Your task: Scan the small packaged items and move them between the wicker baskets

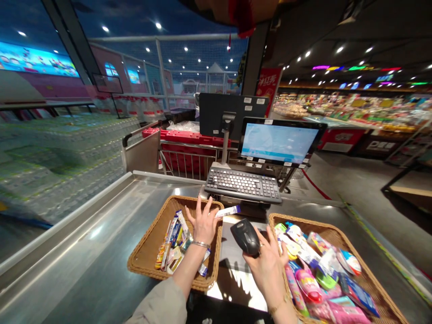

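Note:
My left hand (204, 225) is over the left wicker basket (143, 252), its fingers spread. A slim white packet with a purple end (230, 210) sticks out to the right from beside the thumb and appears gripped there. Under and beside this hand, several slim packets (173, 234) and small items lie in the basket. My right hand (268, 258) grips a black barcode scanner (246, 236), between the two baskets. Right of it stands the other wicker basket (340, 229), filled with colourful packaged goods (313, 274).
Beyond the baskets, a black keyboard (245, 183) sits below a lit screen (278, 141) and the back of another monitor (216, 114). The metal counter (101, 252) has a raised edge on the left. A cart with red crates (189, 157) stands behind.

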Demonstrator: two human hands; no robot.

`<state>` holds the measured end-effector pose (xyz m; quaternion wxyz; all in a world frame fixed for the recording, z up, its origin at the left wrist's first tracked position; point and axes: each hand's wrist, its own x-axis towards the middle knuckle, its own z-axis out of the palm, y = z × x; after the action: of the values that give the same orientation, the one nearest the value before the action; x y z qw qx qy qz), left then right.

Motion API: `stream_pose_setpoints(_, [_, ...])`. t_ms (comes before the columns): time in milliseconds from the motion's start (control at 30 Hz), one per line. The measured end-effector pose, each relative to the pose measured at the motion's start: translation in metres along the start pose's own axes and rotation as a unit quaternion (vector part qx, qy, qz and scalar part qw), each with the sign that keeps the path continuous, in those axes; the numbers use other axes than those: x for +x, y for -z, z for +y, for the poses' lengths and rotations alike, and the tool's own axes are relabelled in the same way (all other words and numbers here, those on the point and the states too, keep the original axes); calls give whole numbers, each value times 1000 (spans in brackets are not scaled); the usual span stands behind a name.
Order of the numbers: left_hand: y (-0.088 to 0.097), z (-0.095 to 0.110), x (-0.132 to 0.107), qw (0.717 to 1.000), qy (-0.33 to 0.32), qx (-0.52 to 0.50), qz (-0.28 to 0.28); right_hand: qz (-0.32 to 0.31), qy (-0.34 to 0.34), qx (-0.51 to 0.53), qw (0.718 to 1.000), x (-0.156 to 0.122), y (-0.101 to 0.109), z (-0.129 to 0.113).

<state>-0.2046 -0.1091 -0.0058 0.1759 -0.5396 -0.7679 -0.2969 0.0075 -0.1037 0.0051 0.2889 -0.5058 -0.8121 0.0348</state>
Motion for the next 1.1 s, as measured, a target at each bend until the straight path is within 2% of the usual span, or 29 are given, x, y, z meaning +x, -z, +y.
stream_pose_setpoints(433, [-3, 31, 9, 998, -40, -21, -39, 65, -74, -39, 994, -7, 13, 30])
stream_pose_setpoints(700, [-14, 54, 7, 995, -82, -30, -45, 72, -131, -31, 988, -16, 21, 54])
stream_pose_setpoints(1100, [-22, 93, 4, 989, -123, -44, -73, 118, -165, -51, 978, -33, 33, 85])
